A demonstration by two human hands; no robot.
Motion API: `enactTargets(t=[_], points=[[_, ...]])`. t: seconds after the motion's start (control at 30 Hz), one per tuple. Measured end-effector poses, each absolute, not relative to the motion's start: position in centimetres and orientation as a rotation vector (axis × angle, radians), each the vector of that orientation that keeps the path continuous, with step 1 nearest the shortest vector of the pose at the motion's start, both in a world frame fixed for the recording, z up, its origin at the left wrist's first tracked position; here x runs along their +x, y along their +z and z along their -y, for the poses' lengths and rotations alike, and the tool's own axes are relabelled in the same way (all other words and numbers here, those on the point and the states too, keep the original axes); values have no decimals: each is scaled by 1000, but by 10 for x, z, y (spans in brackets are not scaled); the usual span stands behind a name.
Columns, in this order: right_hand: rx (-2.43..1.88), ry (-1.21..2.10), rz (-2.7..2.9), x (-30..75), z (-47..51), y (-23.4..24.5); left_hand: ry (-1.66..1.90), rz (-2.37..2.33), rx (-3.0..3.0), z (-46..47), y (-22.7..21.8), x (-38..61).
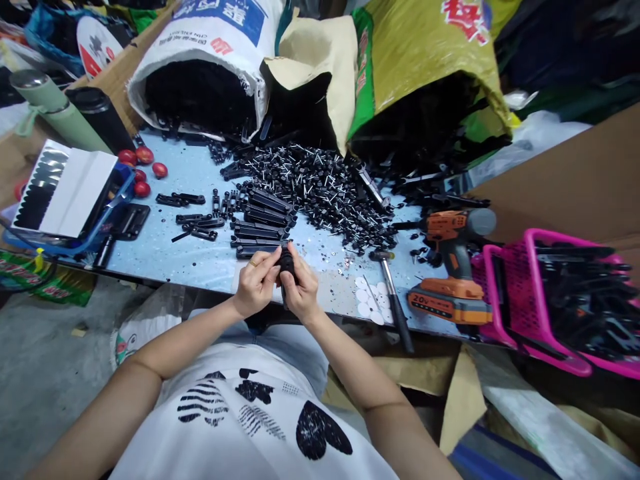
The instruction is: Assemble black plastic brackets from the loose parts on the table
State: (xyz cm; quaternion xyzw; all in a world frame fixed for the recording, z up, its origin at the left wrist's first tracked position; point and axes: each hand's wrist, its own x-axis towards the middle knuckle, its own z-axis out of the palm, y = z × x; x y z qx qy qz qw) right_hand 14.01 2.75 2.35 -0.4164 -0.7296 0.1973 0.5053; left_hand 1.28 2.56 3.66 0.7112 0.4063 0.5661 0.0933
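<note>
Left hand (255, 281) and right hand (303, 287) are nearly closed, fingertips pinching one upright black part (286, 262) between them, over the near edge of the worktop (155, 257). Black strips (261, 232) lie just beyond; a hammer (393, 293) rests to the right. From where I stand, the step appears to be adjusting by fingertip; the next move calls for steady support and careful alignment.

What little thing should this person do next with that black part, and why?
Perhaps squeeze the black part gently at its far end: the left hand and right hand both pinch it there, so they seem placed to press, while the hammer lies untouched.
</note>
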Motion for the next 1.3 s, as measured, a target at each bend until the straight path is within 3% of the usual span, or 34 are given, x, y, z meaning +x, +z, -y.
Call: enactTargets(t=[0.27,0.53,0.7,0.93,1.13,1.3], points=[[-938,549,1956,155,-44,24,1554,-1071,2101,-48,37,-7],[-756,374,2214,195,-65,49,771,-615,1098,-49,49,-28],[-745,364,2350,204,-62,53,485,-753,1118,-40,53,-37],[-838,429,2270,197,-49,60,1078,-976,2119,-35,51,-15],[-1080,478,1818,147,-30,57,1601,-1148,1824,-23,33,22],[-998,525,1886,148,-32,50,1570,-1082,1956,-28,43,10]])
